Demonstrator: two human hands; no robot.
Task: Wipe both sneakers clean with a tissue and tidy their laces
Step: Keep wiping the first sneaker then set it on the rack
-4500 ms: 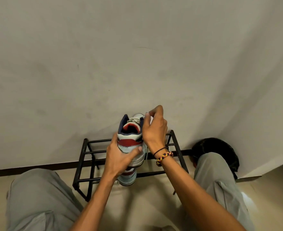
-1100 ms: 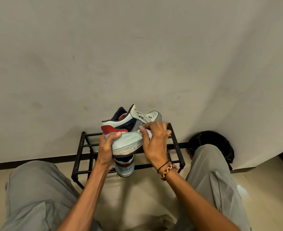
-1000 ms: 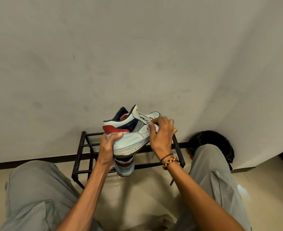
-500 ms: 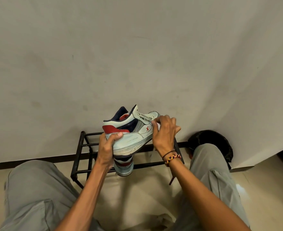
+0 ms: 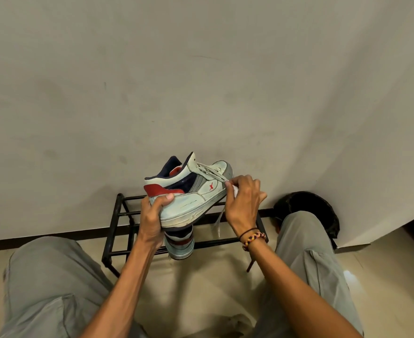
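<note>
The left hand (image 5: 152,220) grips the heel and sole of a sneaker (image 5: 193,193), thumb curled over its side, holding it up in the air on its side with the toe pointing right. The right hand (image 5: 243,203) is curled around a white tissue (image 5: 235,189) at the toe end, beside the laces (image 5: 212,173); one lace end hangs down below. Under the held shoe, the second sneaker (image 5: 180,243) sits on a black rack (image 5: 120,215) against the wall (image 5: 201,81). A dark bin (image 5: 305,203) stands to the right.

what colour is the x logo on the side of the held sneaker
Red, on the sneaker's pale side; head view.
</note>
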